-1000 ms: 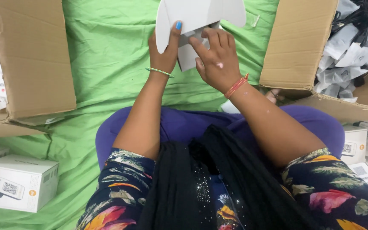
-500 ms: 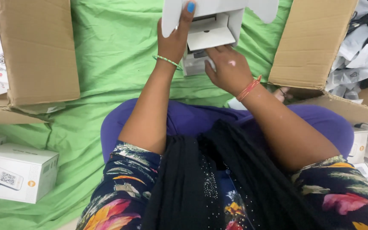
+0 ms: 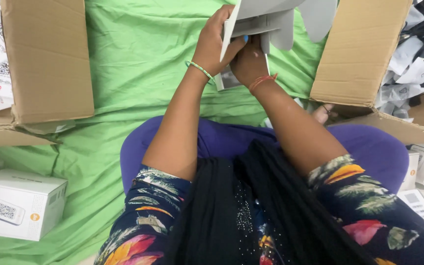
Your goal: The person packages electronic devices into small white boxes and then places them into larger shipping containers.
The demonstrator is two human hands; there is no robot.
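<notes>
Both hands are working at a small white carton (image 3: 271, 24) held up over the green sheet (image 3: 138, 64), near the top edge of the view. Her left hand (image 3: 214, 46), with a green bracelet at the wrist, is gripping the carton's left side panel, thumb curling over its edge. Her right hand (image 3: 249, 61), with a red thread at the wrist, is tucking under the carton's open flaps; its fingers are hidden behind the cardboard, so whether they are clenching anything cannot be told. One grey flap is hanging out to the right. An open brown cardboard box (image 3: 364, 54) is sitting to the right of the hands, holding white packets and dark cables. Another brown box (image 3: 47, 59) is lying at the left, and a closed white product box (image 3: 18, 203) is resting at the lower left on the sheet.
</notes>
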